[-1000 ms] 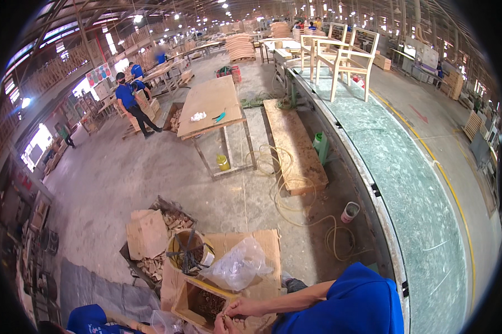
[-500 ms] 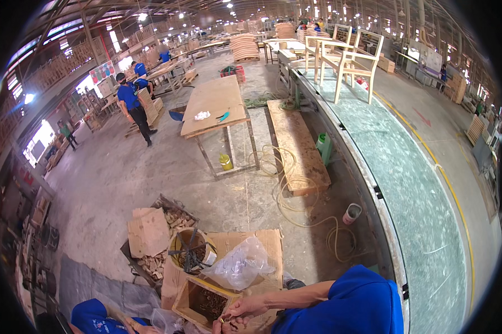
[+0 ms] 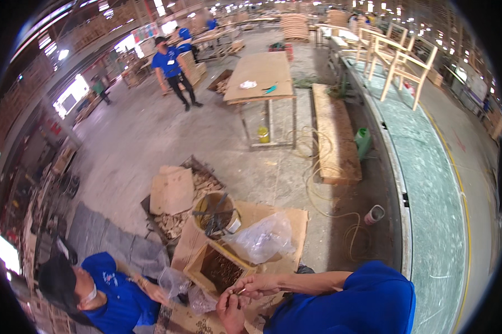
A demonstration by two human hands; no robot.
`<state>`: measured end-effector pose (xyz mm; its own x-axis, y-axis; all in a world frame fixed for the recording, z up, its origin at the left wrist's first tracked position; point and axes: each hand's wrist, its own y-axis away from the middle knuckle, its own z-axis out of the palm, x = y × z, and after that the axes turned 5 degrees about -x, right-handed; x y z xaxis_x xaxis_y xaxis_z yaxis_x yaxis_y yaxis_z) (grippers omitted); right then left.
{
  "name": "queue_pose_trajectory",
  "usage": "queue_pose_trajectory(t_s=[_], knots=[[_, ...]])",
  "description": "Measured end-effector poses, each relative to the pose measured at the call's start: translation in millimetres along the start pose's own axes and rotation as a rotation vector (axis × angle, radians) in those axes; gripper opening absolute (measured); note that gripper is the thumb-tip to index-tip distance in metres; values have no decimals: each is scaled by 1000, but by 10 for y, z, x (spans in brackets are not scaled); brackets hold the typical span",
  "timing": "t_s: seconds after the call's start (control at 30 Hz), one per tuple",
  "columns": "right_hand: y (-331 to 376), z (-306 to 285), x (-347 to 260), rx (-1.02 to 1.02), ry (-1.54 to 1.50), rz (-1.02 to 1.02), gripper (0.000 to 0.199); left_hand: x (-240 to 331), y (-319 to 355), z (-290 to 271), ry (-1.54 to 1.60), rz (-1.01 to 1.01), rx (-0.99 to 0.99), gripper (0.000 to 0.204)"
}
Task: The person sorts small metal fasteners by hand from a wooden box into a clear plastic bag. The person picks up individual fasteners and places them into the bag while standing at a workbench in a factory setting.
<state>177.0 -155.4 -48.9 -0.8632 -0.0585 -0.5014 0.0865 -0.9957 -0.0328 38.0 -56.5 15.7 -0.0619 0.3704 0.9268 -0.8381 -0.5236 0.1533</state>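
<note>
My right hand reaches in from the lower right with its fingers pinched together. Just below it, my left hand meets it, fingers bent inward. Between the fingertips is a small, thin, metallic-looking piece, too small to name for certain; both hands seem to touch it. They are over the near right corner of an open wooden box, which holds many small brown pieces resembling screws. Clear plastic bags lie on the cardboard beyond the box and left of my hands.
Close on my left sits a co-worker in blue, one hand near a plastic bag. A bucket and a crate of wood scraps stand beyond the box. A green-topped conveyor carrying wooden chairs runs along the right.
The view has swung left and down, so the scene sits farther right and the co-worker shows more. My left hand has come further into view; both hands remain together by the box.
</note>
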Motion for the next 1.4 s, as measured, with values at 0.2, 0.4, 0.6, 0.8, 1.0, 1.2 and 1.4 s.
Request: queue_pose_trajectory(t_s=[0.2, 0.4, 0.6, 0.8, 1.0, 1.2, 1.4], knots=[[12, 126, -52, 146, -5, 72, 19, 47, 25, -92, -38, -35, 9, 27], [-38, 285, -71, 222, 166, 88, 22, -13, -53, 121, -246, 156, 312, 28], [-110, 276, -54, 570, 89, 24, 13, -129, -211, 33, 344, 270, 336, 24], [141, 98, -183, 511, 20, -72, 25, -74, -254, -151, 755, 118, 183, 24], [128, 224, -383, 564, 67, -68, 32, -98, -242, -53, 760, -111, 181, 24], [59, 154, -423, 577, 188, 79, 28, -119, -161, -55, 735, -185, 110, 25], [-65, 283, -418, 669, 56, 47, 23, -135, -141, 37, 216, -236, 204, 21]])
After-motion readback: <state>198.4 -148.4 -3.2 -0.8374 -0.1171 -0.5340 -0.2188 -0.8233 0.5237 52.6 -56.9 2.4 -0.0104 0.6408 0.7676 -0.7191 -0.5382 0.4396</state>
